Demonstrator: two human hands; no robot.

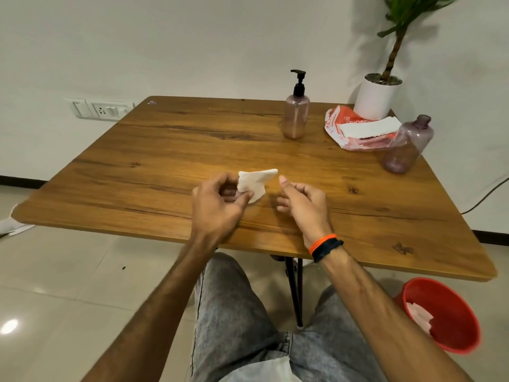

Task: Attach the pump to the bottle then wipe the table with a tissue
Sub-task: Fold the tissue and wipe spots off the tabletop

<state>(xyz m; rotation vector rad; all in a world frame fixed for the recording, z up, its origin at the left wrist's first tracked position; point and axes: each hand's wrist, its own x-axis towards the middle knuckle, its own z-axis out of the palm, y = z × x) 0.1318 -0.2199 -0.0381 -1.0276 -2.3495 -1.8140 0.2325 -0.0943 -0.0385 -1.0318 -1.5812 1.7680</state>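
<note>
the wooden worktop [170, 150] fills the middle of the room, standing on thin black legs [296, 293] over a pale tiled floor [55, 271]. a person sits at its near edge, grey jeans [234, 312] visible below it. a potted plant [378, 95] in a white pot stands on the far right corner. a red bucket [451, 326] sits on the floor at the near right, with pale paper scraps inside. an orange and white tissue pack [347, 128] lies just in front of the pot, with a white sheet resting on top of it.

two tinted bottles are on the worktop. the bottle with pump [296, 117] stands upright at the far centre-right, its black pump head seated on the neck. the open bottle [407, 147] stands near the right edge, touching or overlapping the tissue pack in this view, with no cap on its neck.

the left hand [217, 208] hovers over the near centre of the worktop; its grip is closed on the tissue [254, 183], pinched between thumb and curled fingers. the tissue is a small crumpled white piece, raised off or just above the surface; contact cannot be determined. the right hand [303, 199] is just beside it, apart from the tissue, fingers loosely curled, index finger extended toward the tissue, grip holding nothing. orange and black wristbands [326, 246] sit on the right wrist. a white wall socket panel [99, 108] is fixed to the wall at left.
</note>
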